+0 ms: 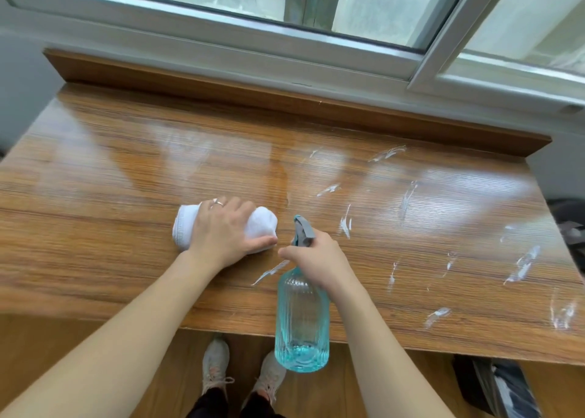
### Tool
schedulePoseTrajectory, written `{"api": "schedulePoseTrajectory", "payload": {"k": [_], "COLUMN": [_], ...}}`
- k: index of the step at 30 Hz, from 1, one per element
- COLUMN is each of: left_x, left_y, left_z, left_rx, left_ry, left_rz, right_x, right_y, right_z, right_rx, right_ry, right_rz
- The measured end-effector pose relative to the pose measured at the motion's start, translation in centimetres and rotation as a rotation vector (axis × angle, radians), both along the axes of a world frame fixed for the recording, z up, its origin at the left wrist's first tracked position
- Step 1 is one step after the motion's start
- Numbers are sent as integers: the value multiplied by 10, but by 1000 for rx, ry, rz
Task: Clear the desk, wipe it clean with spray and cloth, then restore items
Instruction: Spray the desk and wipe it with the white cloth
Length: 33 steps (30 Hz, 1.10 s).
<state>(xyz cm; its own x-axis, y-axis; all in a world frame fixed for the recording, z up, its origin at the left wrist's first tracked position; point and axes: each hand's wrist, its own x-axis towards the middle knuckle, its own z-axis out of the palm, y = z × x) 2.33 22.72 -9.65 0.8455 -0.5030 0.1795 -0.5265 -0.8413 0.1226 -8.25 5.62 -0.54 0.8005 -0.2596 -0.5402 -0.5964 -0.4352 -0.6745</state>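
cloth [262, 224]: folded, under left hand [226, 229], palm pressing it flat on table [95, 177]
spray bottle [302, 319]: right hand [319, 258] grip clamped on neck
smears [345, 224]: right of both grips, right hand nearer

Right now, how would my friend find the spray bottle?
Look at the wooden desk under the window. Near its front edge, the right hand holds a spray bottle beside the white cloth. It is see-through ribbed blue, with a grey nozzle.
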Motion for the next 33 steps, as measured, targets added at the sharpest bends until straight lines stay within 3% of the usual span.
{"api": "schedulePoseTrajectory", "payload": {"k": [6, 14, 33], "left_x": [7, 59, 32], "left_y": [0, -20, 43], "left_z": [3, 15, 23], "left_rx": [37, 121, 139], "left_ry": [-21, 89, 183], "left_rz": [-17, 55, 117], "right_x": [-10, -28, -60], "right_y": [8, 29, 102], "right_z": [4, -3, -6], "right_rx": [-15, 1, -2], "right_ry": [5, 18, 50], "right_rz": [44, 32, 56]}}
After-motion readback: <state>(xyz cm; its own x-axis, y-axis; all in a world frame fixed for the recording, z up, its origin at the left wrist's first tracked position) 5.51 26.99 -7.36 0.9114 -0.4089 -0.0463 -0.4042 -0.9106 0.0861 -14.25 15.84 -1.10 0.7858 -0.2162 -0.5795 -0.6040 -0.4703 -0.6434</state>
